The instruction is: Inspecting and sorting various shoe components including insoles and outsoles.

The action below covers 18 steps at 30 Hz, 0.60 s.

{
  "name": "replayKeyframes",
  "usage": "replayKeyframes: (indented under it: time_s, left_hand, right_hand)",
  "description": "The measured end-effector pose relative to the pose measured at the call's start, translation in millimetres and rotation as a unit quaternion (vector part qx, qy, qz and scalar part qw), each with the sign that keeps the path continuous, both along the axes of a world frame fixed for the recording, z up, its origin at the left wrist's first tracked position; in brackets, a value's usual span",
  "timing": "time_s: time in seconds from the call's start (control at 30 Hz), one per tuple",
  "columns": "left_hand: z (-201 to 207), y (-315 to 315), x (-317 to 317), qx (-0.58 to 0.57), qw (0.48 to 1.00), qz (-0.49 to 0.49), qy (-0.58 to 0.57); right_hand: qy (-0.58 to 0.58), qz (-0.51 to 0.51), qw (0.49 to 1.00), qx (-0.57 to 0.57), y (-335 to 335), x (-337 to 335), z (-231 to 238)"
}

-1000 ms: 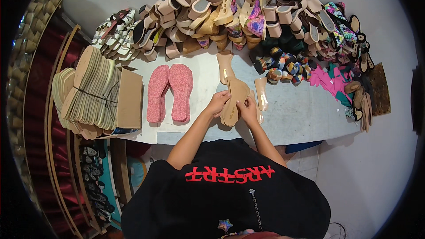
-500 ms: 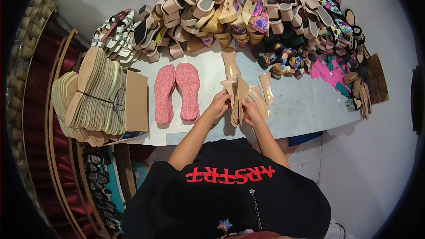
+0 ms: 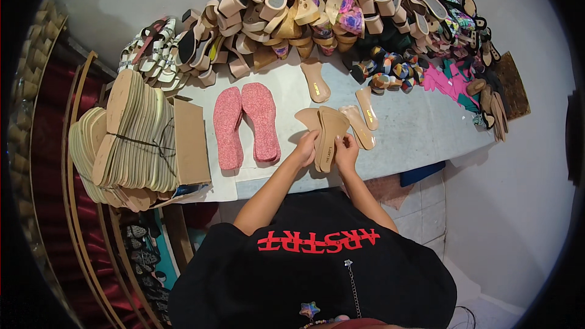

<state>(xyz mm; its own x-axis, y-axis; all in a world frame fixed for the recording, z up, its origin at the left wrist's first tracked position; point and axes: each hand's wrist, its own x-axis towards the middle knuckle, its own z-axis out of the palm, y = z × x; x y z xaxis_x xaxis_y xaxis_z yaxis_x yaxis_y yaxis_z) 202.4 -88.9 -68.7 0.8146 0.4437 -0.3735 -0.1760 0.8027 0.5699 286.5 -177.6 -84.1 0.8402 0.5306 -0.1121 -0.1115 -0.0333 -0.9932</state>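
Note:
Between my two hands is a small stack of tan insoles (image 3: 329, 137), fanned a little, with dark print near the heel of the top one. My left hand (image 3: 309, 145) is closed on the left edges of the stack. My right hand (image 3: 347, 152) pinches it from the right side. Just beyond and to the right lie loose glossy beige insoles: one above the stack (image 3: 315, 80), a narrow one (image 3: 367, 108) and a wider one (image 3: 358, 129). To the left sits a pair of pink speckled soles (image 3: 259, 125).
A tied bundle of cream sole pieces (image 3: 135, 134) stands by a cardboard box (image 3: 191, 140) at the table's left. Heeled sandals (image 3: 262, 12) pile along the wall at the back. Patterned shoes (image 3: 393, 70) and pink fabric scraps (image 3: 443, 88) lie on the right.
The tan insoles, seen nearly edge-on before, now face up and are fanned apart, showing the print on the top one. Both hands still hold them. The whole view has shifted slightly.

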Motion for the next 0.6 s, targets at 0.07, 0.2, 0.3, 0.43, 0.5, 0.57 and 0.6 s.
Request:
replayKeyframes:
  time_s: [0.07,0.2,0.3,0.43,0.5,0.57,0.6]
  left_hand:
    - [0.7,-0.5,-0.3,0.033,0.999,-0.022,-0.001]
    - [2.3,-2.8,3.3,0.083,0.993,-0.071,0.041]
    - [5.3,-5.0,10.2,0.074,0.994,-0.064,0.037]
    - [2.4,-5.3,22.7,0.08,0.995,-0.054,0.027]
    - [1.1,-6.2,29.3,0.091,0.994,-0.045,0.028]
    - [2.5,-8.2,36.4,0.104,0.993,-0.035,0.03]
    - [4.5,-10.1,40.0,0.098,0.995,-0.02,0.029]
  right_hand:
    - [0.032,-0.015,0.999,0.013,-6.6,1.7,1.7]
    - [0.133,0.01,0.99,0.053,-17.3,10.6,1.9]
    - [0.229,0.02,0.969,0.092,-22.3,19.2,6.8]
    - [0.337,0.049,0.932,0.125,-22.2,38.3,11.0]
    - [0.362,0.059,0.922,0.124,-23.6,49.6,9.6]
    - [0.346,0.09,0.927,0.115,-23.3,59.9,9.3]
    - [0.346,0.095,0.926,0.115,-22.3,64.6,10.7]
